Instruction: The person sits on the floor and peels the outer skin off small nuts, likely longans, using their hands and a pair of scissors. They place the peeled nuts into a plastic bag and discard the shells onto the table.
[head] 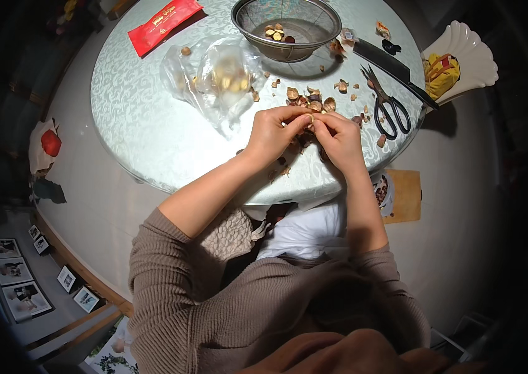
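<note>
Over the near part of the table, my left hand [272, 134] and my right hand [341, 141] meet at the fingertips. Pinched between them is a small pale chestnut [310, 118], mostly covered by the fingers. Brown chestnut shells [314, 98] lie in a loose pile just beyond and beneath my hands. Farther back stands a metal mesh strainer [253, 27] with several chestnuts [277, 34] in it, some pale and some brown. To the left of it rests a clear plastic bag [215, 106] with pale yellow chestnuts showing through.
Scissors [386, 100] lie open at the right, beside a dark cleaver [385, 61] whose handle reaches the edge of the round table [151, 140]. A red packet [163, 24] lies back left. A scalloped chair [467, 56] holds a yellow bag [442, 75]. Below right is a wooden board [404, 194].
</note>
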A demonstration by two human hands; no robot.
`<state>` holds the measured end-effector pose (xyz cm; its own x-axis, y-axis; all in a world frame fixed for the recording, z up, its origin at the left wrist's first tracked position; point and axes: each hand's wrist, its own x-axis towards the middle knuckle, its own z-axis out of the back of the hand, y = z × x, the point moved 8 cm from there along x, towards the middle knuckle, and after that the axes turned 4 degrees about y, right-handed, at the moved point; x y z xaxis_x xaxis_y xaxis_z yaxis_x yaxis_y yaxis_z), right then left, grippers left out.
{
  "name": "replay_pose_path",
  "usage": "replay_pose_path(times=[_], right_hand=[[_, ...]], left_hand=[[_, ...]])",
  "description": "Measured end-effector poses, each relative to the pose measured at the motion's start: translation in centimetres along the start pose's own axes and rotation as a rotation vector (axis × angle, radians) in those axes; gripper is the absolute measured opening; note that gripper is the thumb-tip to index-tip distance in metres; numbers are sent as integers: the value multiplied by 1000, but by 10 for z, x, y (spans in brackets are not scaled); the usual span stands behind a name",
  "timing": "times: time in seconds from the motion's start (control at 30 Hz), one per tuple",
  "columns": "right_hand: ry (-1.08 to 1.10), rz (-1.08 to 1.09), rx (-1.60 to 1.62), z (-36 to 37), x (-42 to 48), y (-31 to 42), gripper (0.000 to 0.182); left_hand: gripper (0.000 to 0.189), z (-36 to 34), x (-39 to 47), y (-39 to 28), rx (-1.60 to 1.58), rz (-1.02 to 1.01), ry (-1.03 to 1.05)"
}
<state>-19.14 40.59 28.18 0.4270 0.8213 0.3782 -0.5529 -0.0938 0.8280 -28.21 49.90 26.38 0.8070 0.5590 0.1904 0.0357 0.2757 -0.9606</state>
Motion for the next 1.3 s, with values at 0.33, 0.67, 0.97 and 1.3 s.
replay_pose_path(times=[0.33, 0.67, 0.97, 1.3], right_hand=[[-10, 83, -175, 1, -1, 8, 9], [-170, -109, 74, 3, -12, -6, 5], [-163, -247, 302, -4, -16, -21, 6], [-179, -278, 448, -9, -10, -21, 9]], left_hand=[[19, -9, -4, -13, 254, -284, 14], [15, -8, -11, -28, 232, -363, -33], [15, -7, -15, -38, 282, -409, -56], [17, -2, -9, -23, 131, -247, -82]])
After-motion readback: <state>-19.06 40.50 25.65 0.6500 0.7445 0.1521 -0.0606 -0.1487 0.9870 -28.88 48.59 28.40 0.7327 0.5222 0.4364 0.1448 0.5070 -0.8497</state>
